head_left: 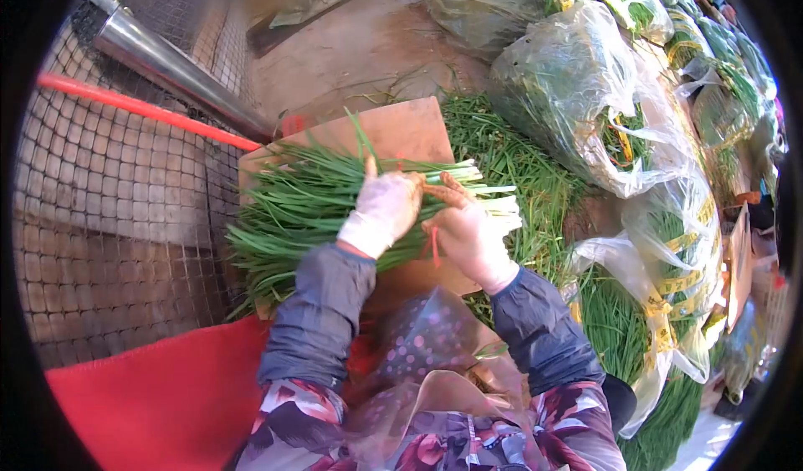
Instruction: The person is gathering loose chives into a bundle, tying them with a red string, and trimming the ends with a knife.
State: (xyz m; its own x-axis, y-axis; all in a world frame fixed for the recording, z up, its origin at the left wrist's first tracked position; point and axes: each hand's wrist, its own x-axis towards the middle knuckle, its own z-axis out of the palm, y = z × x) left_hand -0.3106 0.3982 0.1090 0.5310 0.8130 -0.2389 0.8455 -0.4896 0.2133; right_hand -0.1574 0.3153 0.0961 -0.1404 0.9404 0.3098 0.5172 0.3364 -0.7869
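A thick pile of long green chives (293,195) lies across a brown board (414,128), leaves to the left and pale cut ends to the right. Above its middle, my left hand (389,207) is closed with the thumb raised; what its fingertips pinch is hidden. My right hand (470,235) meets it from the right, near the white stem ends, with its fingers bent together. A thin red tie (435,247) hangs down at the right hand's thumb side. Both hands wear pale, soiled gloves.
Black netting (109,220), a metal pole (180,74) and a red bar (150,111) stand at left. Red cloth (176,396) lies front left. Loose greens (519,161) cover the ground at right, beside clear plastic bags (569,78) of more greens.
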